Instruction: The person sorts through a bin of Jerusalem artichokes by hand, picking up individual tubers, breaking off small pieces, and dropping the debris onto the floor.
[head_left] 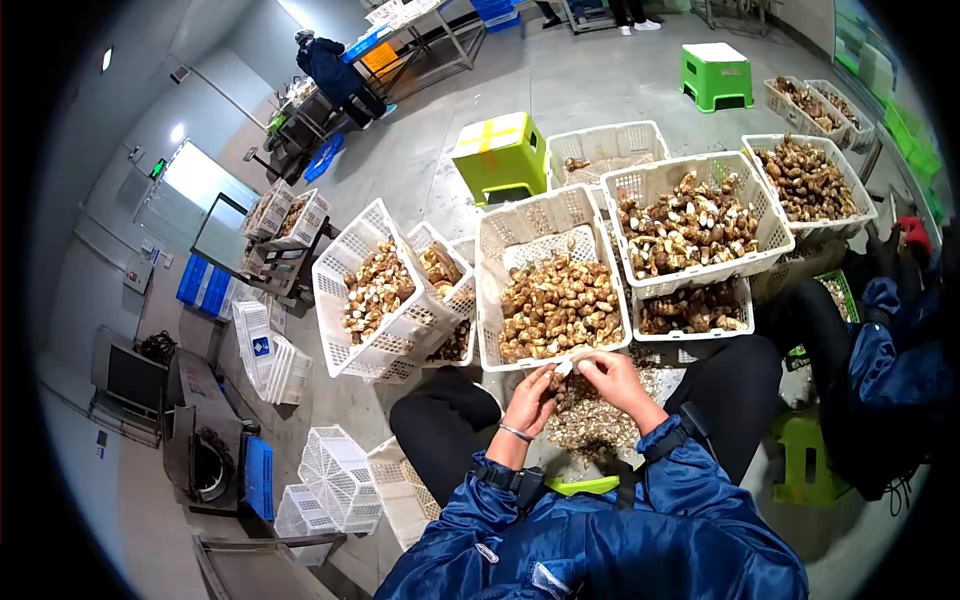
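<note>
Pale flesh and brown skin mark the mushroom point(563, 369) held between the hands, above the trimmings point(592, 425) and just short of the near rim of the white crate point(509, 226). The left hand point(530, 403) pinches it in curled fingers; the right hand point(613, 379) has thumb and fingers drawn in at its pale end, but whether they grip the mushroom or a small blade I cannot tell.

With so small a hold, a slip could drop the mushroom among the trimmings, where similar colours would hide it. If a blade is there, fingertips this close together could be nicked. A knock from the left knee point(440, 415) could jolt the crates ahead and left of the hands.

No writing can be read. Farther left of the hands, a blue label point(262, 346) bears a white diamond-shaped mark; the pale patch point(487, 552) on the left sleeve is too small to make out.
</note>
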